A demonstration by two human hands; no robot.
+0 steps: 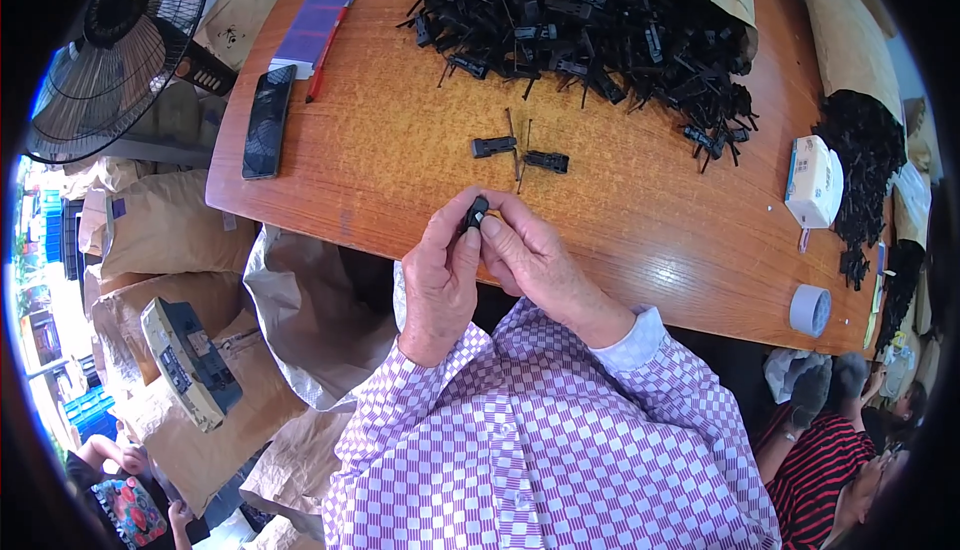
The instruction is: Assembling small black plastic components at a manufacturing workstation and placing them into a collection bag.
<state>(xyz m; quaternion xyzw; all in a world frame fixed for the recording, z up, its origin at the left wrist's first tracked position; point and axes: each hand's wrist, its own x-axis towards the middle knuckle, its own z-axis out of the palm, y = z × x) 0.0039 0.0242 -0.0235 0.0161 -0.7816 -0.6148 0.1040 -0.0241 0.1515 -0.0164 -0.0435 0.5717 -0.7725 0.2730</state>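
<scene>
At the left of the table (pixel 380 140), a dark phone (pixel 268 122) lies near the edge, with a red pen (pixel 328 55) just right of it, farther back. The left hand (pixel 441 278) is curled above the near edge, thumb and fingers closed on one side of a small black part (pixel 477 212). On the far side of it, two loose black parts (pixel 493 147) lie close together. The right hand (pixel 540 258) pinches the same part between thumb and forefinger. Far right of centre lies a heap of black parts (pixel 590 25). A white tissue pack (pixel 810 185) and a tape roll (pixel 810 310) stand at the right.

Step in hand, as judged: two-handed fingertip work on one part. The next move probably calls for steady left support and fine right-thumb pressure; finer detail is hidden.
</scene>
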